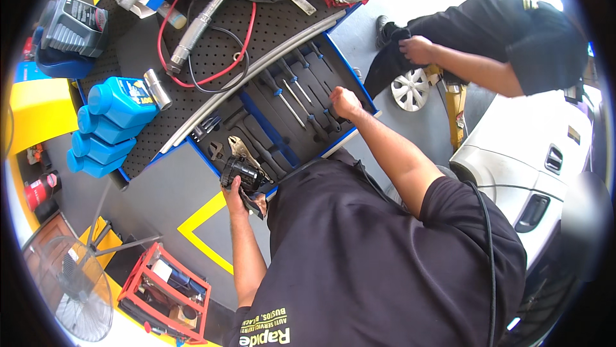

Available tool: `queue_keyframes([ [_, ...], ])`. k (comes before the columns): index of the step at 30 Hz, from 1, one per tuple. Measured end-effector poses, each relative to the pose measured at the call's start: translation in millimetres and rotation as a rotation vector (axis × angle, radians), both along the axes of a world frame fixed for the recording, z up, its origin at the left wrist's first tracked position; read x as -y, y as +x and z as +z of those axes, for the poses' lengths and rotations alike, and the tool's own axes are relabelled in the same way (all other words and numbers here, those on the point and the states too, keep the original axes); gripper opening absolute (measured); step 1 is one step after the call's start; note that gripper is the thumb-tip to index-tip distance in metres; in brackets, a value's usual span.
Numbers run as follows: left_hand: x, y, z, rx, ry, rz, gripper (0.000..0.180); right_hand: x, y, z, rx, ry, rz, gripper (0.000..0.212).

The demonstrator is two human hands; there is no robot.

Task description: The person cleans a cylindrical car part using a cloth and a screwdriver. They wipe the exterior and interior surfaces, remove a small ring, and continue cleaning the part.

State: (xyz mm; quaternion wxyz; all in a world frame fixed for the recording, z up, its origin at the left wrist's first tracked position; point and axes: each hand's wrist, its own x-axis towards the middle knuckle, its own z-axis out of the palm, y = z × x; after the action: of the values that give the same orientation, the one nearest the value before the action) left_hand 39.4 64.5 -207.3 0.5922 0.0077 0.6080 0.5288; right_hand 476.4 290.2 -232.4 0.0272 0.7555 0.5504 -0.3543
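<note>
My left hand (236,198), at the drawer's near left corner, grips a black blocky mechanical part (241,171). A crumpled brownish piece (258,203) shows beside it, its kind unclear. Over the right side of the open blue-edged tool drawer (347,68), my right hand (347,102) is closed; whatever its fingers hold is hidden. Screwdrivers (292,108) with dark handles lie in the drawer's foam slots next to it. Nearer my left hand are locking pliers (240,148), an adjustable wrench (216,150) and a hammer (239,120).
Blue bottles (119,106), a grey bottle (74,26) and a cabled tool (192,42) crowd the cart top (151,145). A fan (74,283) and red rack (138,273) stand lower left. Another person (494,39) works at upper right, near a white car (513,167).
</note>
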Motion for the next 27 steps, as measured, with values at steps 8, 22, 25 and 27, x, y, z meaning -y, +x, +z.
queue_keyframes([
  [8, 1.6, 15.6, 13.6, -0.038, -0.015, 0.004, 0.062, 34.4, -20.1, 46.9, 0.278, -0.304, 0.302, 0.034],
  [22, -25.2, 28.4, 50.2, -0.073, -0.008, -0.043, 0.082, 69.8, -11.8, 48.9, 0.256, -0.134, 0.266, 0.042],
  [25, -36.6, 32.3, 67.9, -0.092, 0.129, -0.114, 0.088, 61.9, -10.2, 72.0, 0.202, -0.158, 0.348, 0.051],
  [27, -45.6, 33.8, 79.3, -0.102, 0.193, -0.132, 0.09, 55.7, -9.0, 90.8, 0.145, -0.178, 0.356, 0.053],
])
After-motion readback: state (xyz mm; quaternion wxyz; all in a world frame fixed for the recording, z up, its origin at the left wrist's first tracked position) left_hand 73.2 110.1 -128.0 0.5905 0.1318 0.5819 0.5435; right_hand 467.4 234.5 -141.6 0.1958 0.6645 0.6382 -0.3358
